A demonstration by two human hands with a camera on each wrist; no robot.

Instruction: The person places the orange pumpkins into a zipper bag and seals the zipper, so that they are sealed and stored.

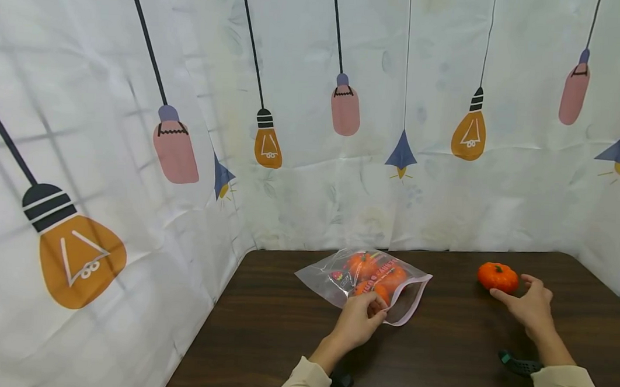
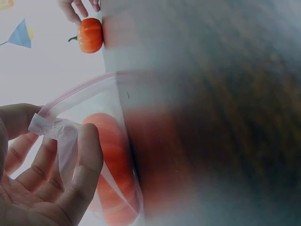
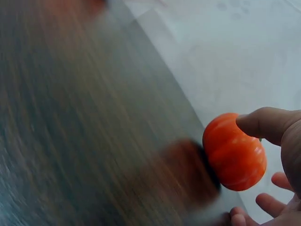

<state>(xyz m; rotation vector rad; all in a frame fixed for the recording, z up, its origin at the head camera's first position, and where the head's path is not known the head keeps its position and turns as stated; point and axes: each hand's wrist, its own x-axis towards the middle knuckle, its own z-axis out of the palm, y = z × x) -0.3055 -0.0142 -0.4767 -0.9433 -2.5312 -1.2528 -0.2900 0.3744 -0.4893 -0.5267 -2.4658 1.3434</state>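
A clear zip bag (image 1: 321, 277) with a pink-edged mouth lies on the table, with several small orange pumpkins (image 1: 362, 265) inside. My left hand (image 1: 358, 322) pinches the rim of the bag between thumb and fingers, and the mouth gapes toward the right. In the left wrist view the plastic (image 2: 68, 146) bunches at the fingertips. One loose pumpkin (image 1: 497, 277) with a green stem sits at the right rear of the table. Around its near right side my right hand (image 1: 533, 304) holds thumb and fingers apart. The thumb overlaps the pumpkin (image 3: 235, 155) in the right wrist view; firm contact cannot be made out.
The dark wooden table (image 1: 427, 363) ends at the back against a pale curtain (image 1: 299, 204) printed with hanging lamps. A dark strap (image 1: 519, 364) is at the right wrist, and a dark object (image 1: 341, 383) lies by the left sleeve.
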